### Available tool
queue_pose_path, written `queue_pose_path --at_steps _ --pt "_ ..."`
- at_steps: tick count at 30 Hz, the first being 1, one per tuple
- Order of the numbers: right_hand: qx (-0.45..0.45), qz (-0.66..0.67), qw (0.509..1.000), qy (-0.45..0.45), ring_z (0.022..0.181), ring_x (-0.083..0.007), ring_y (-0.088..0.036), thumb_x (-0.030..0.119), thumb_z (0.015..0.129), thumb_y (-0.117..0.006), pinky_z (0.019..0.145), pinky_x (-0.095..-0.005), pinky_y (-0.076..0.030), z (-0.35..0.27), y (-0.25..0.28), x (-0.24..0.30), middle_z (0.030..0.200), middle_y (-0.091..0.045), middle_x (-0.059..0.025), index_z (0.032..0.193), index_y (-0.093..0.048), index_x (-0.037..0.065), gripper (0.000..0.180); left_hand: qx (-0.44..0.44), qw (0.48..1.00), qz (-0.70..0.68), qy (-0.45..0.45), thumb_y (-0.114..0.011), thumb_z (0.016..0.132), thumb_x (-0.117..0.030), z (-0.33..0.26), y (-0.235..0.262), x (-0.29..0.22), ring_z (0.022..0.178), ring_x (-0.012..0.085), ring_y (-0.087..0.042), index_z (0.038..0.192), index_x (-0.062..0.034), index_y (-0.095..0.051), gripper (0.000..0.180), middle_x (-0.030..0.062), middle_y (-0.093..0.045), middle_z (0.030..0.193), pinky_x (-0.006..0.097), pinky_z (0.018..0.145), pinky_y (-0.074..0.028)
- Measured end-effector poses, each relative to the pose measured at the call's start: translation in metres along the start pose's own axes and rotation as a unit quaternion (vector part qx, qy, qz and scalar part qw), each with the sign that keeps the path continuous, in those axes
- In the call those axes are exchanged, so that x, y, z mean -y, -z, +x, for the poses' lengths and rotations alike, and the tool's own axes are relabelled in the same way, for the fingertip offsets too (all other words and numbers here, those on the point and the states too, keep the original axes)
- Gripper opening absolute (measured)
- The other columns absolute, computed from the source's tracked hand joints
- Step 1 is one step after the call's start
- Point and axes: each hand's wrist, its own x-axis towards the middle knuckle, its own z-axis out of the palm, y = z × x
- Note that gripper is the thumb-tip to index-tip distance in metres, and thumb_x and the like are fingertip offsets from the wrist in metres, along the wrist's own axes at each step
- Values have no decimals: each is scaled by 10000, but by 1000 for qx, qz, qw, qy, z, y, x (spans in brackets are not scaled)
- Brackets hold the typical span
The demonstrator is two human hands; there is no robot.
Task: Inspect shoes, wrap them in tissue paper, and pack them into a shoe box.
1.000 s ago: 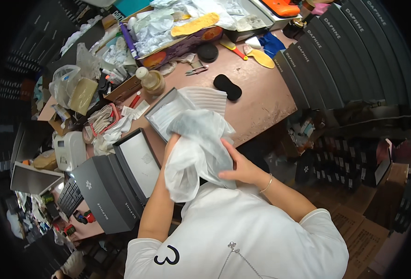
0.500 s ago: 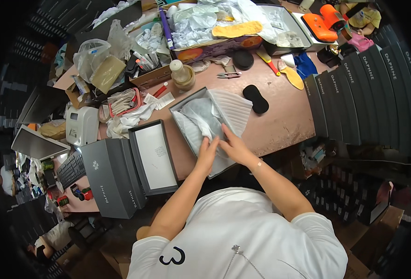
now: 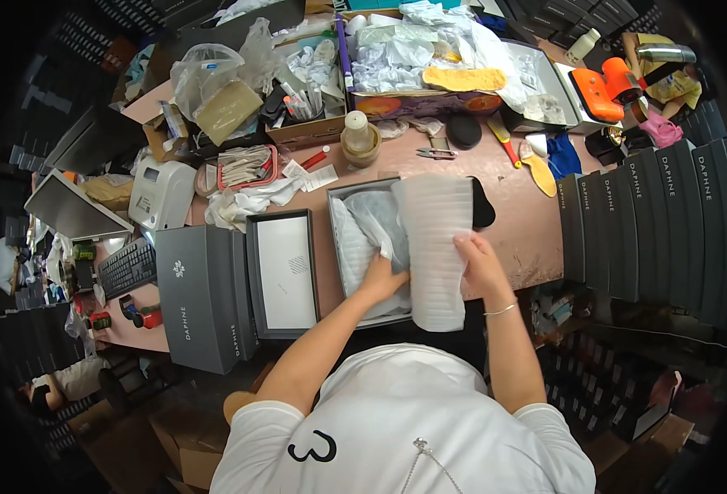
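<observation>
A grey shoe box (image 3: 336,239) stands in front of me. In it, a grey item wrapped in white tissue paper (image 3: 387,245) lies on ribbed white foam. My left hand (image 3: 386,278) is inside the box with its thumb at the tissue; its fingertips pass partly behind a foam sheet. My right hand (image 3: 484,265) pinches the right edge of this ribbed white foam sheet (image 3: 436,247). The sheet stands raised along the box's right side and hides part of the contents. Left of the box lies the grey lid (image 3: 285,272), its white inside up.
Grey shoe boxes (image 3: 203,300) lie at left, and more (image 3: 627,222) are stacked at right. Behind are a bottle (image 3: 359,140), thread snips (image 3: 436,154), a black pad (image 3: 483,202) and a carton of crumpled paper (image 3: 429,107). A label printer (image 3: 162,193) sits far left.
My right hand has left the wrapped item, moved right and lifted the foam sheet upright, partly covering the black pad. My left hand stays at the tissue. The whole view has shifted slightly.
</observation>
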Motion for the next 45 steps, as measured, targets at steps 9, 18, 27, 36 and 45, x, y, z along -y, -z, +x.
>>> queue_pose_path --at_steps 9,18,27,36,45 --pt "-31 -380 899 216 1423 -337 -192 455 945 -497 1134 -467 -199 10 -39 -46 1555 -132 -176 1503 -97 43 801 -397 916 52 -33 -661 812 -97 -106 84 33 1024 327 -596 1182 23 -537 409 199 -566 1157 415 850 -485" --pt "95 -770 576 259 1408 -375 -204 317 742 -704 1100 -600 -171 47 -138 -77 1520 -216 -199 1475 -198 50 930 -250 965 -73 -12 -595 873 -103 -167 129 44 795 297 -616 1032 47 -540 226 199 -614 881 348 732 -477" --pt "61 -387 906 157 1370 -359 -302 347 913 -563 1116 -431 -250 -6 -99 -24 1482 -278 -252 1460 -233 15 720 -82 788 -606 -63 -565 937 -166 -191 140 20 982 130 -582 1192 59 -530 342 53 -622 1094 276 876 -460" --pt "-168 -409 887 132 1092 -408 -563 366 860 -634 938 -438 -441 39 -59 -72 1163 -583 -284 1262 -508 -23 573 -298 947 -107 -59 -597 902 -205 -82 49 7 1258 371 -407 1322 57 -421 525 259 -408 1357 418 1052 -330" --pt "-110 -242 961 75 1263 -376 -442 512 824 -642 1038 -403 -360 56 -52 -95 1380 -420 -295 1379 -402 -35 816 -11 894 -434 115 -587 929 -319 -73 80 42 1207 258 -462 1385 19 -364 609 158 -467 1340 381 1016 -374"
